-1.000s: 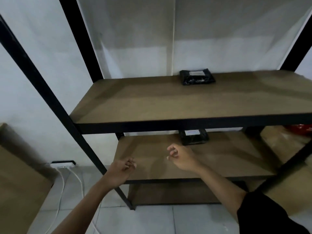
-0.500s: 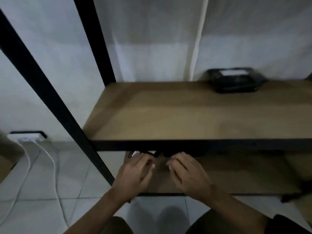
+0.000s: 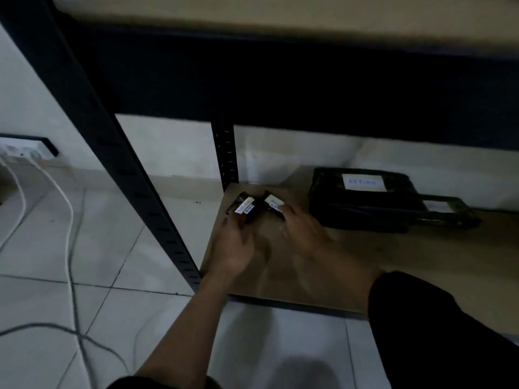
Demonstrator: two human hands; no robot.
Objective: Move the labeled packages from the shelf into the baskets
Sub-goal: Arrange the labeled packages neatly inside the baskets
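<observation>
Packages: several small black plastic-wrapped packages with white paper labels [image 3: 254, 208] lie in a loose cluster at the far left corner of the low brown wooden shelf board [image 3: 351, 262], beside the black perforated metal upright [image 3: 226, 155]; the exact count is too blurred to tell.
Left hand: the left hand [image 3: 234, 245] reaches in from the near side, its fingers curled at the left of the cluster, apparently pinching one small package; blur keeps the hold uncertain.
Right hand: the right hand [image 3: 304, 228] lies low over the board with fingertips touching the right-hand small package; whether it grips or only touches cannot be told.
Why both hands: working from either side probably lets the person gather the small pieces together in one go.
Larger package: a bigger black glossy flat package with a white rectangular label [image 3: 362, 195] sits farther right on the same board, apart from the hands, with another labelled black one just beside it.
Textures: the wrapping looks slick and crinkled; the board matte and smooth; the labels flat paper.
Surroundings: pale glossy floor tiles [image 3: 84, 248], white cables [image 3: 64, 209] and a wall socket strip [image 3: 25, 151] lie to the left.
Baskets: none in view.
</observation>
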